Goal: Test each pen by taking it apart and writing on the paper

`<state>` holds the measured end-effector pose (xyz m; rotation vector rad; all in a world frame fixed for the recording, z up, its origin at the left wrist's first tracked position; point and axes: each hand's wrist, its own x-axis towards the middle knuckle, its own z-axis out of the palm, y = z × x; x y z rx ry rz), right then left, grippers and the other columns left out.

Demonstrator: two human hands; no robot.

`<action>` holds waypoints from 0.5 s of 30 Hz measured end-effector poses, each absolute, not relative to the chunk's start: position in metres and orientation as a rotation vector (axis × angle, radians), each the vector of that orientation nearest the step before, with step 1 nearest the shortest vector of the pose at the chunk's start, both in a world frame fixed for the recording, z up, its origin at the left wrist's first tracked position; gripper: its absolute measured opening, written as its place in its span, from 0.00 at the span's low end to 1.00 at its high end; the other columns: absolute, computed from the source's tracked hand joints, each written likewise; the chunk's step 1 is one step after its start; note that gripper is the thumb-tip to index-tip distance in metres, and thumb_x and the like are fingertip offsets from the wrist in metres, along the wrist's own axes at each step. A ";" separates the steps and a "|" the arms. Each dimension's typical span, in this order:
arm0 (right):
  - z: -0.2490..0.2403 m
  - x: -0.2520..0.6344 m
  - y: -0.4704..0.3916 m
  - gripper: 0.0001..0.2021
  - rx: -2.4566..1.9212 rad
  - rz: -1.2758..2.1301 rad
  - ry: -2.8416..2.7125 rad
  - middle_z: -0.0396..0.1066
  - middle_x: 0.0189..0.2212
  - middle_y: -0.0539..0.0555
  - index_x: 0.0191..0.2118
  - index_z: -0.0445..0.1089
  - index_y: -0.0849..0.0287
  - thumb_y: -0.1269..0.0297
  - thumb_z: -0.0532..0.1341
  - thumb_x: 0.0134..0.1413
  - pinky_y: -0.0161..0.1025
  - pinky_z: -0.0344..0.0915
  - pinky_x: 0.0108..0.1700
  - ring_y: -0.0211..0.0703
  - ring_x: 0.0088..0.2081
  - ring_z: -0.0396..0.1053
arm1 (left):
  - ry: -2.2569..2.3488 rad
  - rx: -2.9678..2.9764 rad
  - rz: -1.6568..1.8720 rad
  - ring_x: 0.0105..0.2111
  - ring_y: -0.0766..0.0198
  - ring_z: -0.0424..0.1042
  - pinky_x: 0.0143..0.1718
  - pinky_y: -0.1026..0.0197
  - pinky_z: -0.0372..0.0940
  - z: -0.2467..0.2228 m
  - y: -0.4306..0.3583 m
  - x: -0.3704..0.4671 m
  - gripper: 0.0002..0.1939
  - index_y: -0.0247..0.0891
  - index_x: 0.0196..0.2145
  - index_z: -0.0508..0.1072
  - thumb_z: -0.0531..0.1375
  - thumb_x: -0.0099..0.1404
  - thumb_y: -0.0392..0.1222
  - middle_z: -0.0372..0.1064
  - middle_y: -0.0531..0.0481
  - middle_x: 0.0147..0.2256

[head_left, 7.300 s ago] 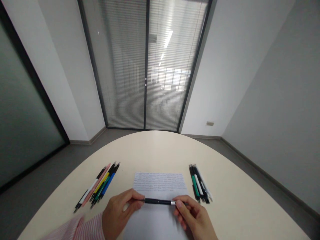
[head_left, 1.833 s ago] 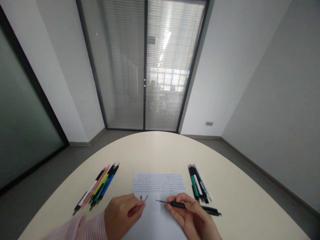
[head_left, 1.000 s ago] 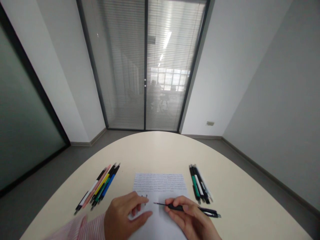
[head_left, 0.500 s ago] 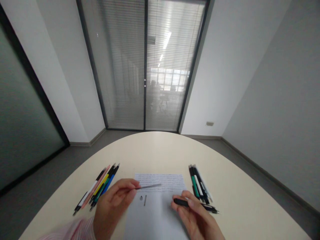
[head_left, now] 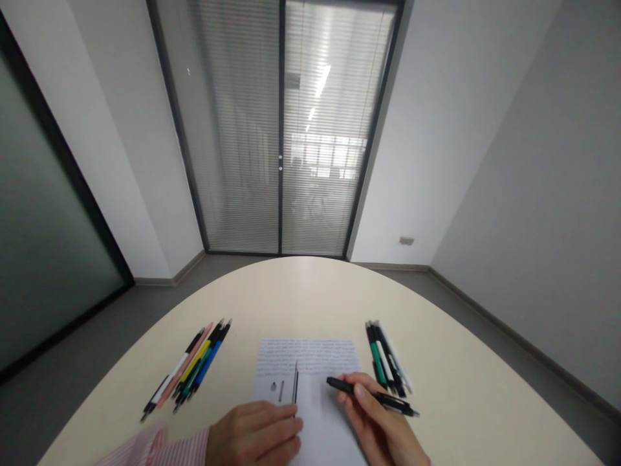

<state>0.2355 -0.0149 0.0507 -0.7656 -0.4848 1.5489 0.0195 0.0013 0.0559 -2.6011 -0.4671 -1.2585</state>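
Observation:
Over the lower part of the written paper (head_left: 334, 353), my left hand (head_left: 257, 432) pinches a thin pen refill (head_left: 295, 385), which points away from me. My right hand (head_left: 376, 417) holds a black pen barrel (head_left: 347, 386) between thumb and fingers, tilted down to the right, above the paper's right edge. Two tiny parts lie on the paper left of the refill: a small dark piece (head_left: 273, 386) and a short thin spring-like piece (head_left: 281, 391).
A row of several pens (head_left: 189, 369) in white, pink, yellow, green and blue lies on the left of the round table (head_left: 305, 291). More pens (head_left: 385, 356), green, white and black, lie at the right. Beyond stands a glass partition with blinds (head_left: 242, 162).
My left hand has moved toward me and right, turning the refill from sideways to pointing away. My right hand has shifted slightly, with the barrel still in it.

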 end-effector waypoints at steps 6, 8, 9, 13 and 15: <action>0.044 0.234 -0.014 0.08 -0.761 1.520 -0.565 0.74 0.29 0.50 0.28 0.77 0.61 0.66 0.73 0.39 0.32 0.69 0.46 0.37 0.35 0.72 | -0.300 -2.626 -1.205 0.28 0.69 0.77 0.32 0.73 0.70 0.051 0.014 0.017 0.23 0.33 0.32 0.74 0.42 0.74 0.35 0.78 0.50 0.28; 0.040 0.235 -0.014 0.10 -0.771 1.509 -0.551 0.74 0.30 0.51 0.29 0.78 0.61 0.63 0.73 0.38 0.35 0.69 0.46 0.40 0.35 0.73 | -0.316 -2.610 -1.241 0.29 0.69 0.77 0.34 0.72 0.71 0.049 0.015 0.017 0.22 0.33 0.33 0.75 0.43 0.74 0.35 0.79 0.49 0.29; 0.039 0.236 -0.013 0.12 -0.769 1.511 -0.547 0.75 0.31 0.53 0.29 0.78 0.61 0.60 0.73 0.37 0.38 0.69 0.47 0.43 0.36 0.73 | -0.324 -2.597 -1.264 0.30 0.68 0.77 0.35 0.72 0.71 0.049 0.014 0.017 0.21 0.33 0.34 0.75 0.44 0.74 0.36 0.79 0.49 0.30; 0.039 0.238 -0.015 0.14 -0.791 1.437 -0.752 0.74 0.35 0.55 0.32 0.77 0.60 0.54 0.69 0.42 0.44 0.68 0.49 0.51 0.40 0.74 | -0.405 -2.582 -1.394 0.32 0.67 0.77 0.37 0.70 0.70 0.050 0.003 0.018 0.20 0.36 0.34 0.75 0.46 0.73 0.39 0.79 0.51 0.30; 0.042 0.238 -0.017 0.09 -0.875 1.188 -1.074 0.73 0.32 0.54 0.33 0.75 0.58 0.57 0.64 0.51 0.41 0.70 0.44 0.48 0.38 0.73 | -0.540 -2.675 -1.411 0.33 0.67 0.77 0.40 0.70 0.69 0.051 -0.006 0.018 0.19 0.36 0.34 0.75 0.46 0.73 0.39 0.79 0.51 0.30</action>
